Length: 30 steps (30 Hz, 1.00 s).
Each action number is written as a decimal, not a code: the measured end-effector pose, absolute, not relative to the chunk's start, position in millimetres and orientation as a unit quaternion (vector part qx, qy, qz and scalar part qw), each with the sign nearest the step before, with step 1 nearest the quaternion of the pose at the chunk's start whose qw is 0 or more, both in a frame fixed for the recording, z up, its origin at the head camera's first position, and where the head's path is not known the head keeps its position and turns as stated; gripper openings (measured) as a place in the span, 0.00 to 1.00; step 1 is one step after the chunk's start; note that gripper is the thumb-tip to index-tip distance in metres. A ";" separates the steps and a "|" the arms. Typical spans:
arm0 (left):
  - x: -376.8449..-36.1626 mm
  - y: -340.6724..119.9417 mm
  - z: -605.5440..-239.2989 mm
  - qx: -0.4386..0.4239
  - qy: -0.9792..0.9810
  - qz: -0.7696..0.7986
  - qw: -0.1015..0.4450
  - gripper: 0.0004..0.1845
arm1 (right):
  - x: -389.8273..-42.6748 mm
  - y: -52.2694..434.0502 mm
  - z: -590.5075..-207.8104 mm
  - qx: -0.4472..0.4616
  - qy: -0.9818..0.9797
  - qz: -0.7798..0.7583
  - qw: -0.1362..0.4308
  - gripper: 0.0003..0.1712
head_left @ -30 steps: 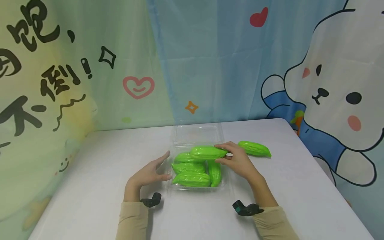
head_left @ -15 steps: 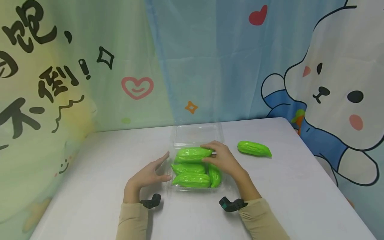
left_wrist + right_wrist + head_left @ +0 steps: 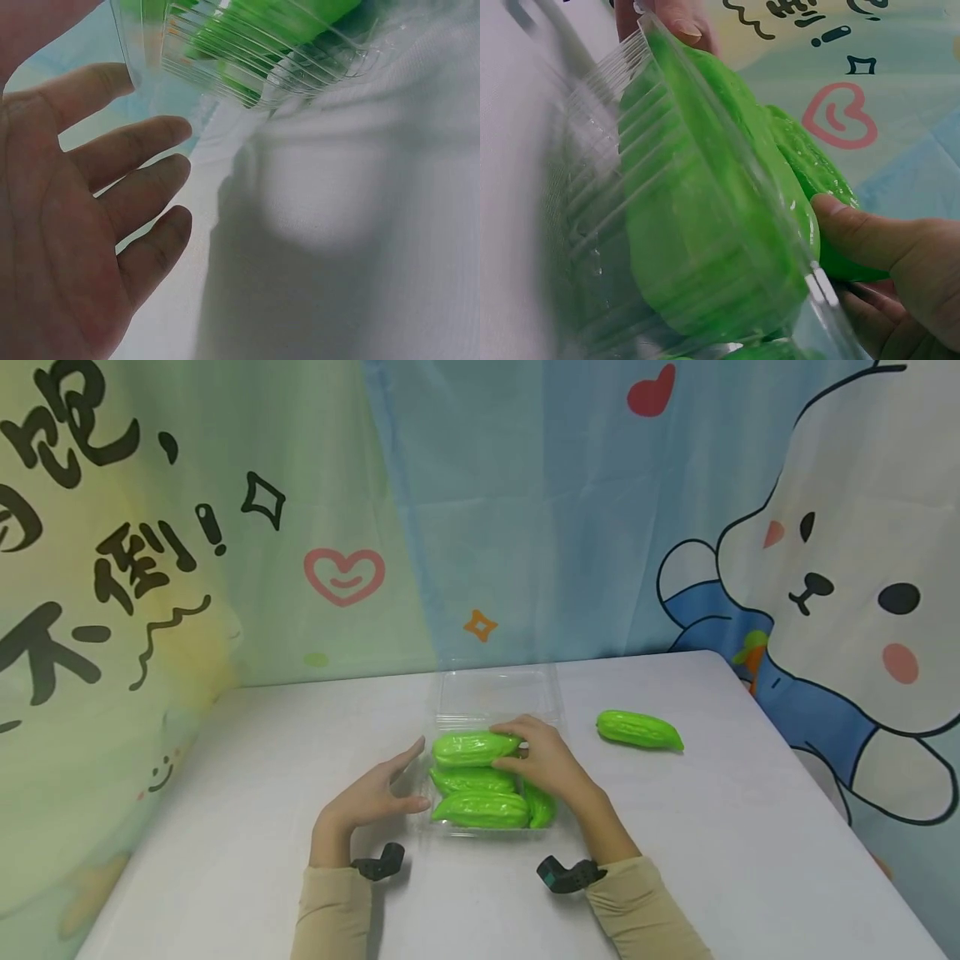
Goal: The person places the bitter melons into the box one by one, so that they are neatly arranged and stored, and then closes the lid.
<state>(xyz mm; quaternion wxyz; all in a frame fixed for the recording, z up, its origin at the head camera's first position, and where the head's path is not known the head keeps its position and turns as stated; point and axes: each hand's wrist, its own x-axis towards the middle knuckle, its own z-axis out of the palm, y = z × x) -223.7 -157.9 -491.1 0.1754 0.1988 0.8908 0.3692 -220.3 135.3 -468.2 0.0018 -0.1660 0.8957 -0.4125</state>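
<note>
Head view: hands (image 3: 551, 760) flank the box (image 3: 558, 714); table (image 3: 225, 777) open around.

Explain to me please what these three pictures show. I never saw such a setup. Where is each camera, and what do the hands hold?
There is no machine here: a person works with two bare hands. The wide picture comes from a camera on the person's head, looking down at a white table. The two close pictures come from small cameras strapped to each wrist.

On the table stands a clear plastic box with its lid open, filled with green toy gourds. The right hand grips the top gourd, which lies on the pile in the box. The left hand is open, its fingers straight against the left side of the box. One more gourd lies alone on the table, to the right of the box.
</note>
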 end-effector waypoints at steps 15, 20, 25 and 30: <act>-222.6 -158.5 -490.4 0.197 0.889 0.373 0.178 0.51 | -220.4 136.0 -468.4 -0.161 0.907 -0.390 0.003 0.30; -222.5 -158.7 -489.7 0.202 0.889 0.372 0.174 0.51 | -220.0 136.3 -468.8 -0.160 0.909 -0.384 -0.001 0.30; -222.7 -158.1 -490.5 0.200 0.889 0.374 0.174 0.51 | -219.7 137.8 -469.2 -0.163 0.908 -0.385 -0.004 0.30; -222.5 -158.0 -491.2 0.196 0.889 0.375 0.176 0.51 | -219.2 138.3 -469.3 -0.168 0.907 -0.387 -0.007 0.30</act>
